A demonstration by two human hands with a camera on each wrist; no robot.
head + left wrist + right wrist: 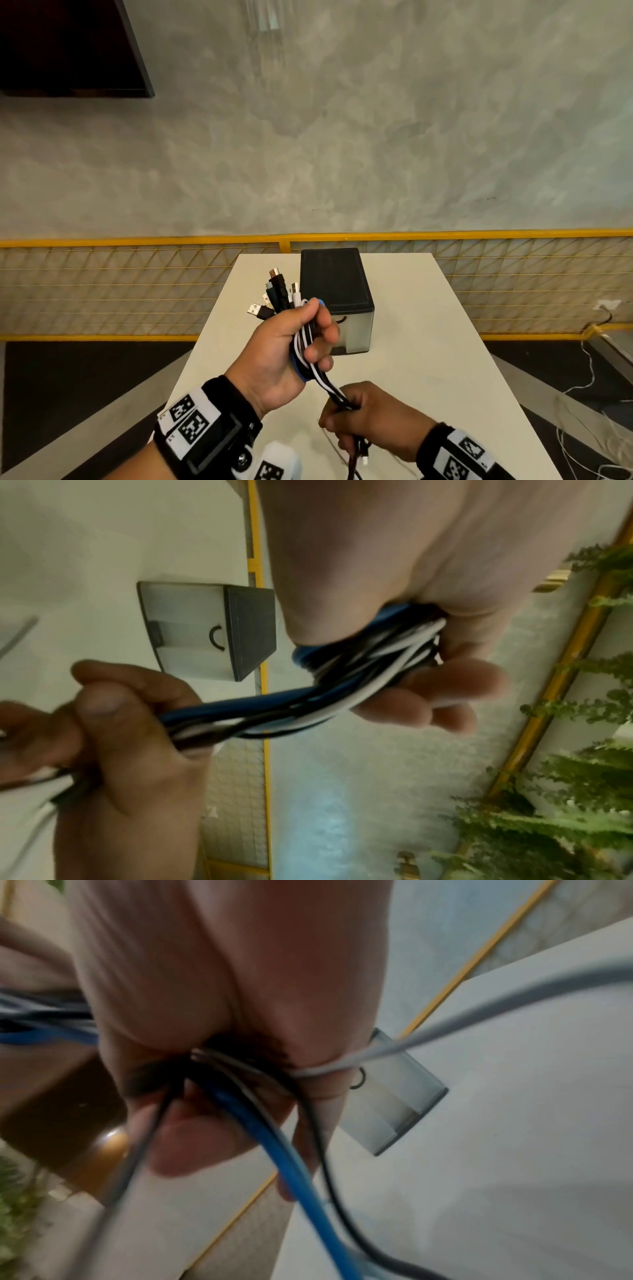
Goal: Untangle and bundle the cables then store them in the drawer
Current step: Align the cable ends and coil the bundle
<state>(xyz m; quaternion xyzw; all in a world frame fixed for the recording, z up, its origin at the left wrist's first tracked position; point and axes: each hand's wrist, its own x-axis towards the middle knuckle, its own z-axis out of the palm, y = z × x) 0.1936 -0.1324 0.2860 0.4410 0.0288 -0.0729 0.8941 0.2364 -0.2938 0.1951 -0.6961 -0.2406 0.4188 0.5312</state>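
Note:
A bundle of black, white and blue cables (308,346) is held above the white table (428,359). My left hand (301,339) grips the upper part of the bundle, and several USB plugs (275,294) fan out above its fingers. Lower down, my right hand (349,421) grips the same cables (274,710), whose loose ends (308,1177) hang below the fist. The small drawer box (337,298), black on top with a translucent front, stands on the table behind my left hand. Its drawer front (192,637) looks closed.
A yellow mesh fence (137,284) runs behind the table in front of a grey wall. White cords (589,394) lie on the floor at the right. Green fern-like plants (565,804) show in the left wrist view.

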